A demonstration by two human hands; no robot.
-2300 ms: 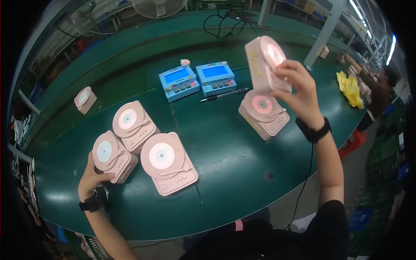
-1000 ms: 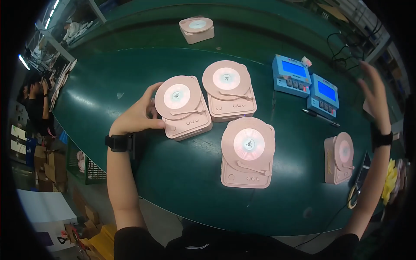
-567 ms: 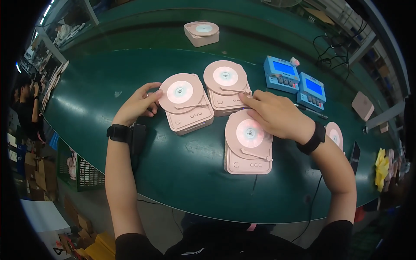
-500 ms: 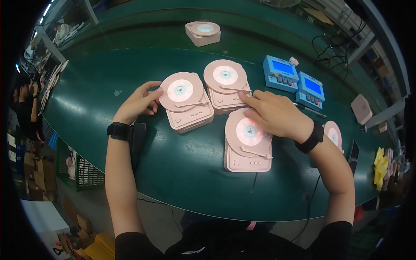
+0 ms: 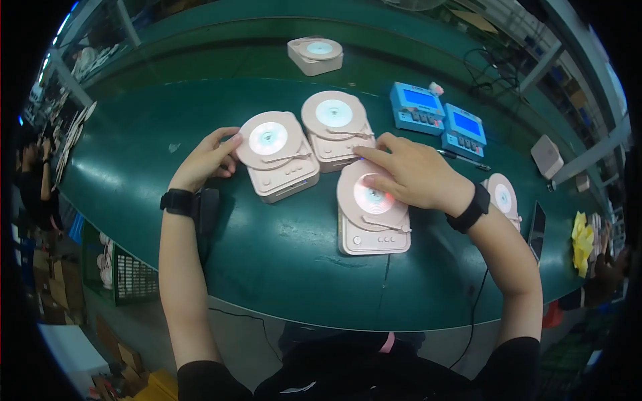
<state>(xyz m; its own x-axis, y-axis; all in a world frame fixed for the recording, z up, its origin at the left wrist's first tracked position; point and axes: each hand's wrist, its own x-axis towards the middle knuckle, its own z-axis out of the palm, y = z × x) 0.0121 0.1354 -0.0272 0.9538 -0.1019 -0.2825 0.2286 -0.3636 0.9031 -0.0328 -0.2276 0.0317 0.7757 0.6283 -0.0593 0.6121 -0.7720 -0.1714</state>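
Three pale pink mini record players with lit discs stand close together before me. At the left record player, my left hand has its fingers apart, a fingertip against the turntable's left edge. My right hand reaches over the other two. Its index fingertip is on the button panel of the middle record player, just below the tonearm. The thumb extends over the disc of the near record player, hiding part of it. Reddish light glows beside that thumb. Both hands wear black wrist bands.
Two blue boxes with screens, the left and right, stand at the back right, a pen before them. More pink players sit at the far side and right. A phone lies near the right edge.
My right index fingertip has shifted from near the tonearm's end onto the middle player's buttons. The thumb has moved farther over the near disc. My left hand stays at the left player.
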